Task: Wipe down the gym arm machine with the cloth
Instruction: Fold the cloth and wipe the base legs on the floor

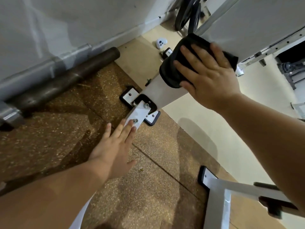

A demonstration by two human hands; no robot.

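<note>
The only print in sight is on a small white container [239, 71] under the machine at the right, and it is too blurred to read. A small white gadget [161, 43] on the floor by the wall carries dark marks that I can't make out either.

The black cloth [173, 71] is soft and napped, folded thick and draped over the edge of the white beam [163, 93] of the arm machine. The beam is smooth, flat-faced painted metal. Its long axis climbs from a bolted foot on the floor in the middle of the view, up and away toward the upper right.

The right hand [212, 76] lies flat on the cloth with its fingers spread and straight, pressing it to the beam, the thumb at the cloth's lower edge. The left hand [113, 146] is released, with its fingers straight and close together. Their tips rest against the lower end of a flat white strut [138, 113], which has round bolt heads and slants down from the beam's foot.

The foot plates [127, 96] are white metal edged in black rubber. They sit where speckled brown rubber matting [66, 129] meets a pale smooth floor panel [138, 60]. A dark, dull round bar [66, 81] lies along the grey wall [66, 22]. Black weight plates [184, 14] stand on edge at the far end. A second white square-tube frame [217, 204] sits at the lower right.
</note>
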